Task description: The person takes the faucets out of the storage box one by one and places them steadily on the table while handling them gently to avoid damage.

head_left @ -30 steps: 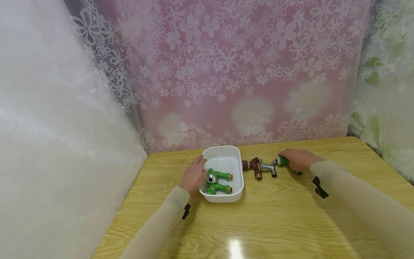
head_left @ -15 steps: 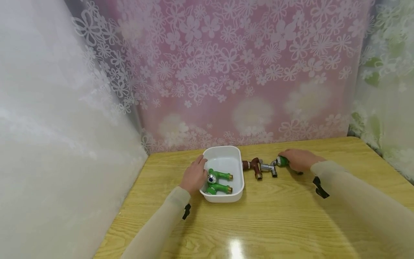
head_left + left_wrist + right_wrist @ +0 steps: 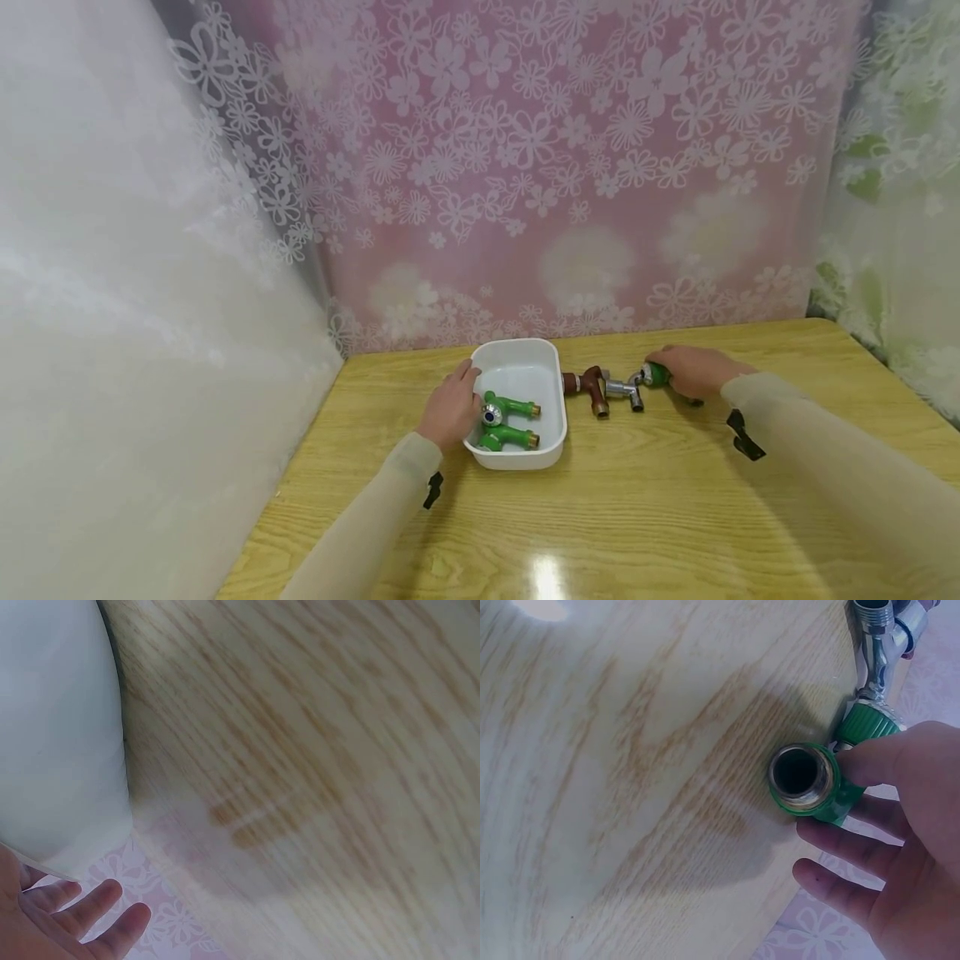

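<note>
Head view: wooden table (image 3: 600, 517) underneath, white basin (image 3: 517, 375) at its centre. Left hand (image 3: 451, 408) rests at the basin's nine o'clock, fingers loosely extended. Out past three o'clock, right hand (image 3: 699, 370) pinches a green valve (image 3: 657, 374), knob toward nine, long axis partly masked, threaded mouth facing the right-wrist camera. Between: brown valve (image 3: 593, 387), silver valve (image 3: 620, 387).

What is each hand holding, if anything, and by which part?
The right hand holds a green valve by its body. The left hand touches the white tray at its rim; whether it grips is unclear.
</note>
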The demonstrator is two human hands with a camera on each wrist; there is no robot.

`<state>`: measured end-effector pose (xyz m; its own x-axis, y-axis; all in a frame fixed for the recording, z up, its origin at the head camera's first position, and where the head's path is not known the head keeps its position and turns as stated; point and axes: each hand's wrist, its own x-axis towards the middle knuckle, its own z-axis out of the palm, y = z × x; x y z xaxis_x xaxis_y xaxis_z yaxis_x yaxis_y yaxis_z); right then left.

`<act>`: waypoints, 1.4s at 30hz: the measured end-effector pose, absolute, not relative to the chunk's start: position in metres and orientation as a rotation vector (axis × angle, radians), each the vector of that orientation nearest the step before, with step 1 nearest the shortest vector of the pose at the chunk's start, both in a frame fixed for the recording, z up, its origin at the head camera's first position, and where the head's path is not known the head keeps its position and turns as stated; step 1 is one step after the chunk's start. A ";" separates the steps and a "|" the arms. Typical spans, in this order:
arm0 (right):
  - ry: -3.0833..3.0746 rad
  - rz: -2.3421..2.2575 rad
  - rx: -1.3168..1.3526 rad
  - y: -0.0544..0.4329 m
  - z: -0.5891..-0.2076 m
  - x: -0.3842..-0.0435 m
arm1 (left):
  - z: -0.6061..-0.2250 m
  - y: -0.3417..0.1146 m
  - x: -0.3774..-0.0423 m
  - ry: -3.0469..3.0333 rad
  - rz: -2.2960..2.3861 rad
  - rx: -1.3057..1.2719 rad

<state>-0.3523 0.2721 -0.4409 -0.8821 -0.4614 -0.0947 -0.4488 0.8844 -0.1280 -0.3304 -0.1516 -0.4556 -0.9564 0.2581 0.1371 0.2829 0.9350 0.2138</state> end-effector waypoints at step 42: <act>2.907 -0.079 -0.855 0.241 -0.398 -0.344 | -0.454 -0.151 -0.329 -2.976 -0.338 -0.432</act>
